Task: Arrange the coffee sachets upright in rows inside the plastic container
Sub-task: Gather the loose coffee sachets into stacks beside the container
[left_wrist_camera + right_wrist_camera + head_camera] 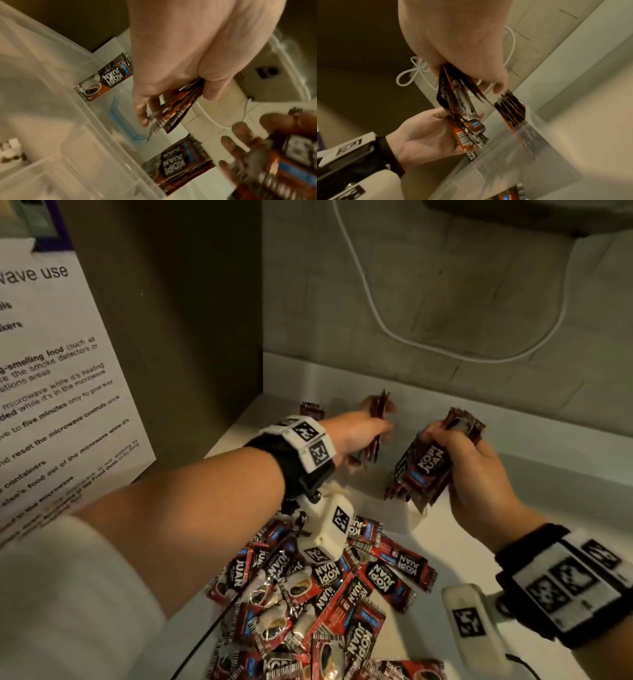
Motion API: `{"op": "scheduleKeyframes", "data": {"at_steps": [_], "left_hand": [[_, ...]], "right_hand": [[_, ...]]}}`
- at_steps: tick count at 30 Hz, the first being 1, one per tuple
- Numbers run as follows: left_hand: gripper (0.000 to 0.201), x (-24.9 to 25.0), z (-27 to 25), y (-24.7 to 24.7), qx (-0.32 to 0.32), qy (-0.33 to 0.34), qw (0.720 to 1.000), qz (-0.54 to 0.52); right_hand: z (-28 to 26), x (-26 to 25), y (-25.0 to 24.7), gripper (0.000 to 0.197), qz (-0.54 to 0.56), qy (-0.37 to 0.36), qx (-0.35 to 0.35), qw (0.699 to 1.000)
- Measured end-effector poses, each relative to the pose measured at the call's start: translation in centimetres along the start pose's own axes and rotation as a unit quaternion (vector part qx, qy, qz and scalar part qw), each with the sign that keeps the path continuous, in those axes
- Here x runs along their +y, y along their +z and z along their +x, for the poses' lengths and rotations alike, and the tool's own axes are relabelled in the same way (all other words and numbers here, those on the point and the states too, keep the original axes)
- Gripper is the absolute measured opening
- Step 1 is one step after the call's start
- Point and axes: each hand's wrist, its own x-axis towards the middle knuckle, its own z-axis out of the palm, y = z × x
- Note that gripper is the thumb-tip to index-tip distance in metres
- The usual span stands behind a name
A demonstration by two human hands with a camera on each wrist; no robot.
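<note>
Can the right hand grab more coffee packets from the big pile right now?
Probably not yet. The right hand is already gripping a full bunch of sachets above the container. The pile lies uncovered nearby.

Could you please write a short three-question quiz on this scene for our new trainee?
1. True or false: both hands hold coffee sachets.
2. Where does the loose pile of sachets lie? A) inside the plastic container B) on the counter near the person C) on the printed notice
3. Fill in: a white ____ hangs in a loop on the wall behind the counter.

Key
1. True: the left hand grips a small bunch of sachets, the right hand a thicker stack.
2. B
3. cable
</note>
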Motion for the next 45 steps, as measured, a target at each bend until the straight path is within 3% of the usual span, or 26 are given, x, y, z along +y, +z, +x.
{"op": "scheduleKeyframes", "data": {"at_steps": [4, 9, 21, 25, 27, 32, 34, 37, 41, 45], "left_hand": [[0.037, -0.5, 1.9, 1.7, 0.012, 0.041, 0.993, 0.114], [0.040, -2.2, 3.0, 3.1, 0.001, 0.024, 0.992, 0.123], [0.052, -2.9, 2.6, 4.1, -0.052, -0.058, 0.996, -0.036], [0.022, -2.6, 2.2, 3.7, -0.074, -0.117, 0.986, -0.097], [0.023, -2.7, 2.2, 3.7, -0.106, -0.143, 0.975, -0.130], [0.040, -2.9, 2.1, 3.2, -0.217, -0.108, 0.962, -0.125], [0.055, -3.1, 2.1, 3.0, -0.254, -0.102, 0.959, -0.073], [0.094, -3.1, 2.2, 2.9, -0.243, -0.087, 0.965, 0.040], [0.105, -3.1, 2.5, 3.5, -0.261, -0.089, 0.953, 0.127], [0.122, -3.7, 3.5, 4.2, -0.197, -0.054, 0.952, 0.227]], "right_hand": [[1.0, 2.3, -0.3, 0.022, -0.041, -0.021, 0.026, 0.999], [1.8, 4.1, -1.4, 0.038, -0.047, -0.043, 0.055, 0.996], [2.3, 4.2, -0.9, 0.021, -0.027, -0.050, 0.070, 0.996], [2.6, 4.0, -0.9, 0.022, -0.043, -0.061, 0.080, 0.994], [2.8, 4.6, -1.0, 0.018, -0.077, -0.060, 0.075, 0.992], [2.4, 6.5, -1.4, 0.052, -0.292, -0.047, -0.014, 0.955], [2.3, 6.9, -1.6, 0.068, -0.278, -0.036, -0.039, 0.959], [2.3, 6.9, -2.1, 0.092, -0.181, -0.019, -0.078, 0.980], [2.1, 6.2, -2.4, 0.105, -0.077, 0.020, -0.101, 0.992], [2.1, 5.3, -2.6, 0.118, -0.052, 0.051, -0.094, 0.993]]}}
